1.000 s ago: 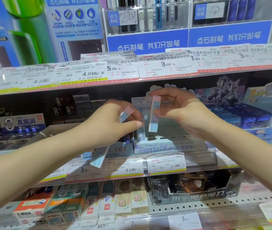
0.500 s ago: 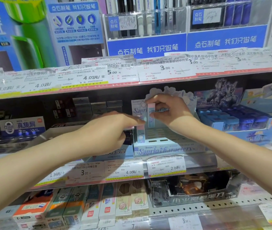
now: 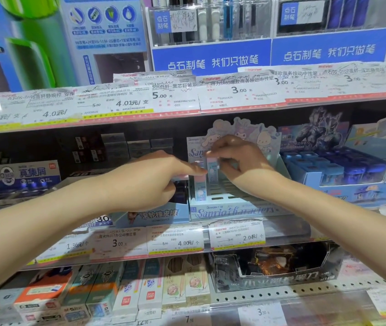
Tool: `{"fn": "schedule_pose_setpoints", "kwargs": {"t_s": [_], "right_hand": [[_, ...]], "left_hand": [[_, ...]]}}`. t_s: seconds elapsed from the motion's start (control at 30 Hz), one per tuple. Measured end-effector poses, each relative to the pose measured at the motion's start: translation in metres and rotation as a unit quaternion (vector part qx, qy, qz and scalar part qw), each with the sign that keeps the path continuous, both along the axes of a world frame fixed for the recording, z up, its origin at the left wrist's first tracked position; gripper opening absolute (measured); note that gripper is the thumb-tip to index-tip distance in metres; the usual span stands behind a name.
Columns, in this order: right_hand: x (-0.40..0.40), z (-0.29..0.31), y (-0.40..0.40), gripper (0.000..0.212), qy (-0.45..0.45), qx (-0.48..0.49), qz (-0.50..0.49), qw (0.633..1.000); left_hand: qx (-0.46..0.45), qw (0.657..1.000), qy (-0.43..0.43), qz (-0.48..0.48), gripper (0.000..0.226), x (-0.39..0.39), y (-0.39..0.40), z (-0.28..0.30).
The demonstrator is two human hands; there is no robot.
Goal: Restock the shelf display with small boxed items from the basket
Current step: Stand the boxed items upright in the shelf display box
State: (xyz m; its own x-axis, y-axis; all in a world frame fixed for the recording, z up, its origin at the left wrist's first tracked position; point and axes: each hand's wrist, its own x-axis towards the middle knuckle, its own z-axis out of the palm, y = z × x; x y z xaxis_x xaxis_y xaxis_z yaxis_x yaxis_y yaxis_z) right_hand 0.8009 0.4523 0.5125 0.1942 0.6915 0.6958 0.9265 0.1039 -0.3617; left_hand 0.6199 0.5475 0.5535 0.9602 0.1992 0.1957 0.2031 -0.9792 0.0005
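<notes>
A pale blue display tray (image 3: 239, 211) with a cartoon-character backboard stands on the middle shelf. My right hand (image 3: 239, 158) pinches the top of a small pink-and-blue box (image 3: 212, 171), held upright at the tray's left end. A second box of the same kind (image 3: 200, 190) stands in the tray just left of it. My left hand (image 3: 149, 182) reaches in from the left, its forefinger stretched to the standing boxes. Its other fingers curl round another small box (image 3: 181, 177), of which only a pink edge shows. The basket is out of view.
A blue tray of dark blue boxed items (image 3: 342, 172) sits right of the display, and a blue eraser carton (image 3: 161, 214) sits left. The price-label strip (image 3: 177, 241) runs along the shelf front. Pencil boxes (image 3: 140, 292) and a black carton (image 3: 276, 267) fill the shelf below.
My right hand has carried its box from in front of the shelf down into the tray's left end. My left hand has moved right, up to the tray.
</notes>
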Motion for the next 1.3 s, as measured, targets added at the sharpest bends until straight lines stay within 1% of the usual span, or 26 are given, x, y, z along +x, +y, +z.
{"fn": "schedule_pose_setpoints", "kwargs": {"t_s": [0.1, 0.13, 0.27, 0.4, 0.6, 0.63, 0.73, 0.77, 0.87, 0.9, 1.03, 1.13, 1.23, 1.3], "right_hand": [[0.002, 0.001, 0.002, 0.046, -0.02, 0.0, -0.003, 1.0], [0.003, 0.002, 0.003, 0.048, -0.023, -0.001, -0.006, 1.0], [0.006, 0.005, 0.001, 0.042, -0.014, -0.034, -0.024, 0.999], [0.005, 0.013, -0.003, 0.04, -0.013, -0.04, -0.017, 0.999], [0.005, 0.011, 0.0, 0.045, -0.025, -0.073, -0.022, 0.997], [0.006, 0.011, 0.001, 0.044, -0.016, -0.081, -0.016, 0.997], [0.007, 0.012, 0.001, 0.034, 0.06, -0.106, 0.011, 0.992], [0.009, 0.013, 0.0, 0.033, 0.064, -0.106, 0.011, 0.992], [0.017, 0.012, -0.007, 0.044, -0.036, -0.084, -0.009, 0.996], [0.019, 0.012, -0.009, 0.047, -0.053, -0.078, -0.013, 0.995], [0.018, 0.013, -0.011, 0.04, -0.013, -0.089, -0.004, 0.996], [0.017, 0.011, -0.009, 0.048, -0.038, -0.099, -0.01, 0.994], [0.016, 0.011, -0.007, 0.054, -0.039, -0.103, -0.011, 0.994], [0.012, 0.01, -0.005, 0.053, -0.035, -0.112, -0.017, 0.993]], "left_hand": [[-0.012, 1.0, -0.001, 0.002, 0.069, 0.001, -0.002, 0.001], [-0.014, 1.0, -0.001, 0.005, 0.068, 0.001, -0.004, 0.002], [-0.017, 1.0, -0.008, 0.006, 0.069, -0.001, -0.006, 0.002], [-0.024, 1.0, -0.009, 0.014, 0.071, -0.004, -0.009, 0.002], [-0.012, 1.0, 0.005, 0.024, 0.067, -0.004, -0.012, 0.005], [-0.011, 1.0, 0.006, 0.023, 0.067, -0.004, -0.012, 0.005], [-0.011, 1.0, 0.011, 0.026, 0.067, -0.005, -0.013, 0.005], [-0.011, 0.999, 0.012, 0.028, 0.067, -0.005, -0.013, 0.006], [-0.009, 0.999, 0.013, 0.032, 0.066, -0.005, -0.013, 0.007], [-0.007, 0.999, 0.013, 0.031, 0.066, -0.005, -0.013, 0.007], [0.006, 1.0, 0.015, 0.02, 0.067, -0.003, -0.01, 0.006], [0.008, 1.0, 0.016, 0.018, 0.067, -0.004, -0.009, 0.006], [0.013, 1.0, 0.022, 0.014, 0.068, -0.003, -0.009, 0.007], [0.015, 1.0, 0.023, 0.015, 0.069, -0.003, -0.008, 0.008]]}}
